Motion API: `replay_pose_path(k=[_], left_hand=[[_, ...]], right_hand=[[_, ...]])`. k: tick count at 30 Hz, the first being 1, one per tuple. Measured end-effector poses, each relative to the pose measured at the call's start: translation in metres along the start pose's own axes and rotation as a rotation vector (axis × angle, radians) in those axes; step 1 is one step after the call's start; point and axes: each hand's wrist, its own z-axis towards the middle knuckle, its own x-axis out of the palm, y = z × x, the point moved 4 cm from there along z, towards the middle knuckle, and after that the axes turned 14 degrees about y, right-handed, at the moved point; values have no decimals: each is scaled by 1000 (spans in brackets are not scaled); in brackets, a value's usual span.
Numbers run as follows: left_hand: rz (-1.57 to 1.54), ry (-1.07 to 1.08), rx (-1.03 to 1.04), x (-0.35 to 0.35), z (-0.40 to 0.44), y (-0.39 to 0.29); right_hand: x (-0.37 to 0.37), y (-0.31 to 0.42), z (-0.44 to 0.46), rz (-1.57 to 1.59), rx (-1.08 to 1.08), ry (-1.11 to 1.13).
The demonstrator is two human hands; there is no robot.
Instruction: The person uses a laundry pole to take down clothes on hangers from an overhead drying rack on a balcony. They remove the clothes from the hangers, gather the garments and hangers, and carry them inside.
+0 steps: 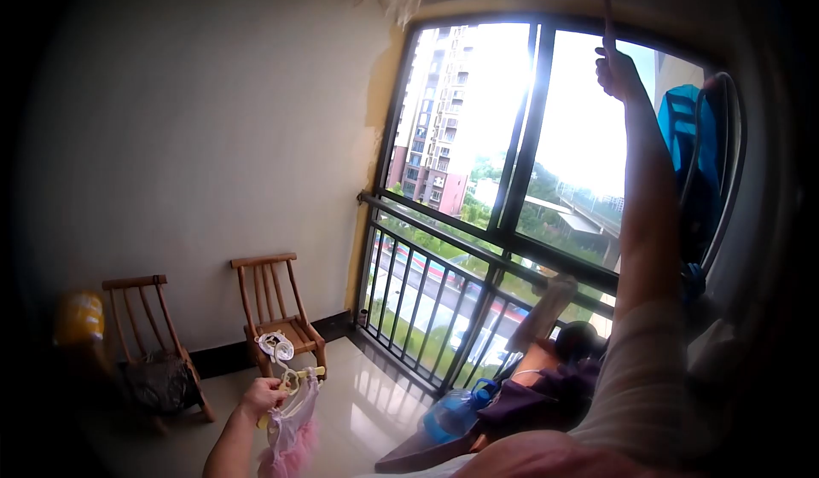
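Note:
My left hand (261,396), low in front of me, is closed around pale yellow clothes hangers (316,373); how many there are I cannot tell. A small white and pink garment (292,446) with a frilly lower part hangs from them. My right hand (618,74) is raised high at the right with its fingers wrapped round a thin pole (607,9). The pole runs up out of view, so its top end is hidden. Behind the pole and hand is the bright window (580,128).
Two wooden chairs (271,307) stand by the left wall; a round white item (275,346) lies on one, a dark bag on the other (158,382). A black railing (426,299) lines the window. Blue water jug (452,414), dark cloth (537,401) and blue bag (680,128) crowd the right.

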Motion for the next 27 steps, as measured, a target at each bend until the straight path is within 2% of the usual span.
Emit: replay_pose_path(k=[4,7,11,13,14,15,16,17,18,20,21,22,23,27], left_hand=[[-8,17,4,4,0,2],[-51,16,-3,7,-5,-3],[-79,9,15,5,-12,-2],[-78,1,32,2,-20,-7],[-90,0,46,-3,-21,-5],[-110,-12,51,-10,-28,4],[-127,-19,63,-16,-29,10],[-128,-33,57,-23,-34,14],[-128,-49,50,-30,-40,17],[-120,-81,45,-46,-53,24],[-115,-105,37,-55,-60,27],[-111,-128,24,-63,-68,28],[-107,-151,9,-70,-77,27],[-56,-223,14,-107,-109,24]], right_hand=[[0,19,24,-24,29,-75],[1,27,27,-10,32,19],[17,-5,-1,-28,-108,72],[25,-28,-12,182,-37,311],[31,-41,-22,187,-71,311],[44,-66,-43,274,-104,442],[56,-86,-55,320,-80,370],[69,-107,-72,266,-92,362],[82,-136,-85,390,-66,413],[130,-173,-137,608,103,494],[159,-184,-162,737,201,460],[181,-196,-178,715,291,427],[201,-204,-187,738,336,530],[281,-216,-182,703,365,487]])
